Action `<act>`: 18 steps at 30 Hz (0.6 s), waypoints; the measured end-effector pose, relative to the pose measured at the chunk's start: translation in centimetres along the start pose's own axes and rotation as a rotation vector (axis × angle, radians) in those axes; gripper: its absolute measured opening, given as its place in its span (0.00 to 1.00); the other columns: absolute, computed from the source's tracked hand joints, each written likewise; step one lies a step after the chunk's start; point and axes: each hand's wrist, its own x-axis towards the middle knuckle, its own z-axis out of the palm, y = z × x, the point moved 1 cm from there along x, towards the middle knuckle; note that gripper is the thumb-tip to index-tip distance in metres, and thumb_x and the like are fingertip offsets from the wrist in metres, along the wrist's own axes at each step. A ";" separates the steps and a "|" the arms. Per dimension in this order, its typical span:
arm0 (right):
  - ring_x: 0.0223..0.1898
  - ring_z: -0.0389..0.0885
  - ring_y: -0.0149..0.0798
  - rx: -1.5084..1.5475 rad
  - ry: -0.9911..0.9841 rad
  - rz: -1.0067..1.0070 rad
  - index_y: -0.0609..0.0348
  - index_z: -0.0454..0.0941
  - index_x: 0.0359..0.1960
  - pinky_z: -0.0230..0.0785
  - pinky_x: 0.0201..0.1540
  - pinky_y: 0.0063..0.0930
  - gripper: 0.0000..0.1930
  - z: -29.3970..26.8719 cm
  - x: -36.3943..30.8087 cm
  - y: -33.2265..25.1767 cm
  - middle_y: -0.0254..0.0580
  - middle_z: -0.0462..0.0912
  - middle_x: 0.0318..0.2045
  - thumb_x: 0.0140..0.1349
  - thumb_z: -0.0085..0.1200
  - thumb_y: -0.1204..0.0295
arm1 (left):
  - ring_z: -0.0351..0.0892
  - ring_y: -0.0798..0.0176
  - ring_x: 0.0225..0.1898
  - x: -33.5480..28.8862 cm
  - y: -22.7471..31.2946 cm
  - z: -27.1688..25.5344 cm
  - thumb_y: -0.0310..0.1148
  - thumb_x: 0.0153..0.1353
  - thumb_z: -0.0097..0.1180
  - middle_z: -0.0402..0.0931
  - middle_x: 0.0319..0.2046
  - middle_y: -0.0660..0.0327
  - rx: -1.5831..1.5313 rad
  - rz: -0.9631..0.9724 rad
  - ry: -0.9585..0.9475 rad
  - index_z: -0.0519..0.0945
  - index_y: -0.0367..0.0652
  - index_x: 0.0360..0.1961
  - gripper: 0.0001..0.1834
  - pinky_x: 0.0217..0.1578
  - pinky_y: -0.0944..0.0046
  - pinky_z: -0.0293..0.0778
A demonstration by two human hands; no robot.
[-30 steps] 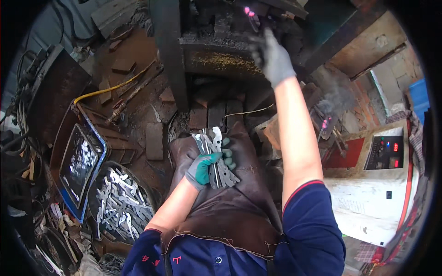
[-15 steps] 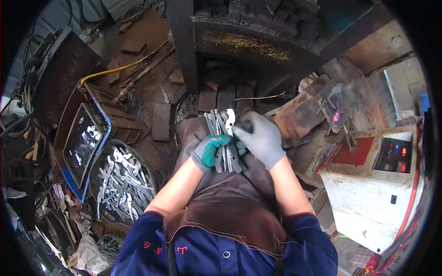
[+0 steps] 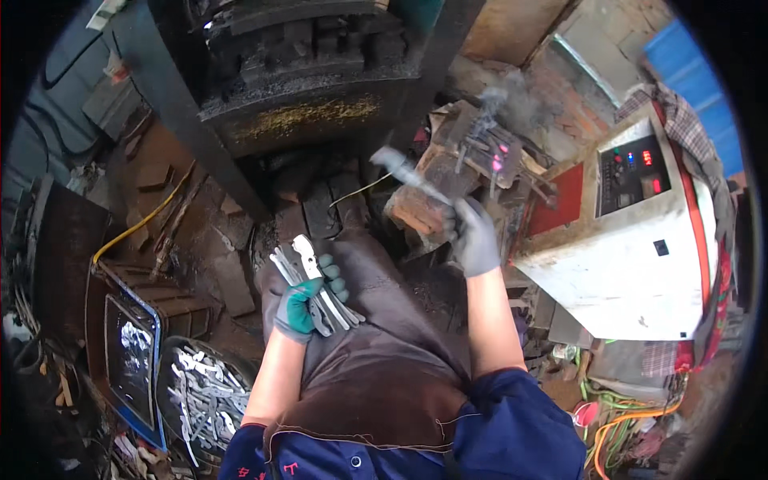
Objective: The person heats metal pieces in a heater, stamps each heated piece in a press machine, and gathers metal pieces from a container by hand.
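My left hand (image 3: 294, 310), in a grey glove with green on it, is wrapped round a bundle of flat grey metal blanks (image 3: 330, 306) shaped like plier halves. The bundle rests over the dark leather apron (image 3: 384, 272) on my lap, its upper ends fanned. My right hand (image 3: 475, 244), in a grey glove, is out to the right, closed on one end of a single metal blank (image 3: 416, 180). That blank points up and left, blurred by motion. Beyond it, pinkish glowing pieces (image 3: 498, 156) lie on a smoking brick-and-metal stand (image 3: 428, 188).
A white cabinet (image 3: 616, 280) with a lit control panel stands at the right. A dark heavy frame (image 3: 312, 128) rises ahead. At lower left, a round container holds many loose blanks (image 3: 208, 396) beside a blue-edged bin (image 3: 156, 352). Yellow hose (image 3: 144, 220) crosses the floor.
My right hand has left the bundle and swung right, carrying one metal blank. My left hand still holds the rest. The view has turned toward the right.
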 end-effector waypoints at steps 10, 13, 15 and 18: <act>0.44 0.81 0.40 0.438 0.153 -0.028 0.63 0.68 0.52 0.79 0.40 0.29 0.13 -6.8 1.4 5.3 0.48 0.79 0.47 0.67 0.43 0.77 | 0.79 0.55 0.43 0.7 -0.6 0.6 0.24 0.56 0.56 0.76 0.44 0.57 0.013 -0.019 -0.030 0.69 0.42 0.58 0.26 0.47 0.51 0.78; 0.44 0.81 0.40 0.406 0.127 -0.013 0.63 0.69 0.51 0.78 0.39 0.28 0.12 -6.9 3.7 5.8 0.47 0.79 0.47 0.68 0.44 0.75 | 0.79 0.55 0.43 0.8 -0.7 0.3 0.24 0.56 0.56 0.76 0.44 0.57 0.007 -0.014 -0.028 0.69 0.41 0.58 0.26 0.47 0.51 0.78; 0.42 0.81 0.39 0.443 0.262 -0.035 0.63 0.71 0.49 0.78 0.38 0.26 0.11 -6.5 5.8 5.4 0.46 0.80 0.45 0.68 0.46 0.73 | 0.79 0.55 0.43 0.9 -0.7 0.2 0.24 0.56 0.56 0.76 0.44 0.56 0.002 -0.020 -0.033 0.69 0.41 0.58 0.26 0.47 0.50 0.78; 0.39 0.81 0.37 0.450 0.294 -0.045 0.62 0.72 0.46 0.77 0.36 0.25 0.11 -6.8 8.6 5.5 0.44 0.81 0.41 0.67 0.49 0.68 | 0.79 0.54 0.43 1.1 -0.7 0.4 0.24 0.56 0.56 0.76 0.45 0.56 0.008 -0.029 -0.021 0.69 0.41 0.58 0.26 0.46 0.50 0.78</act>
